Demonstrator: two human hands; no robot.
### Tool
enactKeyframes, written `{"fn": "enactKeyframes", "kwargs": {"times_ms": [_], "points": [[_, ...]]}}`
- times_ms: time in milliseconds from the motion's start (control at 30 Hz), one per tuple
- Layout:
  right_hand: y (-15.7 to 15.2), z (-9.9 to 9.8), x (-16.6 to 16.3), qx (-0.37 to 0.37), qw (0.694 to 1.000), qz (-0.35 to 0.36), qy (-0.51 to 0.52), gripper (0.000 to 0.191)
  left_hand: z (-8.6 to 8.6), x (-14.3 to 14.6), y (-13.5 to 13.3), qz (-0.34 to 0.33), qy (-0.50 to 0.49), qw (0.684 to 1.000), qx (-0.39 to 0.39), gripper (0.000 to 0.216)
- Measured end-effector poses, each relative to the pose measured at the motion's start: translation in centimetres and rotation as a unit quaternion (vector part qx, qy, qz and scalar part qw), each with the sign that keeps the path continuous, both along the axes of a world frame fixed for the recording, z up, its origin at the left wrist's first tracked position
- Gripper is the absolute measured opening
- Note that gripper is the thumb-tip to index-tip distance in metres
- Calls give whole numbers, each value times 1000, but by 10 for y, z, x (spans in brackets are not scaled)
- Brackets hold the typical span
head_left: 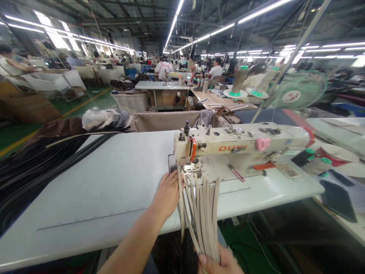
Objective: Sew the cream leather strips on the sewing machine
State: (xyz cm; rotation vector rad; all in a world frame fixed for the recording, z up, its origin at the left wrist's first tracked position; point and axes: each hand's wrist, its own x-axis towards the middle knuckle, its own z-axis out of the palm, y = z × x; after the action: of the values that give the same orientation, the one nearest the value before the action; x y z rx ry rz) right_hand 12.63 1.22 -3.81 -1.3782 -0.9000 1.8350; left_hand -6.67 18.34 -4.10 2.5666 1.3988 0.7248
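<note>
My left hand (170, 187) lies by the needle area of a white sewing machine (236, 142), its fingers against a beige strap (181, 213) that runs from under the presser foot over the table's front edge. Whether the fingertips pinch the strap is hard to see. At the bottom of the view my right hand (218, 262) is closed round a bundle of beige straps (205, 217). Their upper ends fan out on the machine bed below the needle. Pink-handled thread snips (236, 172) lie on the bed to the right.
Black straps (25, 182) are heaped along the left side of the white table (114, 182). A phone (338, 199) and thread cones rest at the right, near a green fan (299, 91). A beige fabric bin (165, 121) stands behind the table. Other people sit farther back.
</note>
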Motion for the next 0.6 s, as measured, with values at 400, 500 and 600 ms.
{"fn": "enactKeyframes", "kwargs": {"times_ms": [400,500,600], "points": [[-17,-23,3,-29,998,-10,61,55,6,1,-1,13,15,1000,-10,41],[-16,-18,2,-31,998,-18,57,55,7,1,-2,17,13,1000,-7,40],[-16,-9,1,-37,998,-24,55,56,8,2,-2,19,12,1000,-4,40]]}}
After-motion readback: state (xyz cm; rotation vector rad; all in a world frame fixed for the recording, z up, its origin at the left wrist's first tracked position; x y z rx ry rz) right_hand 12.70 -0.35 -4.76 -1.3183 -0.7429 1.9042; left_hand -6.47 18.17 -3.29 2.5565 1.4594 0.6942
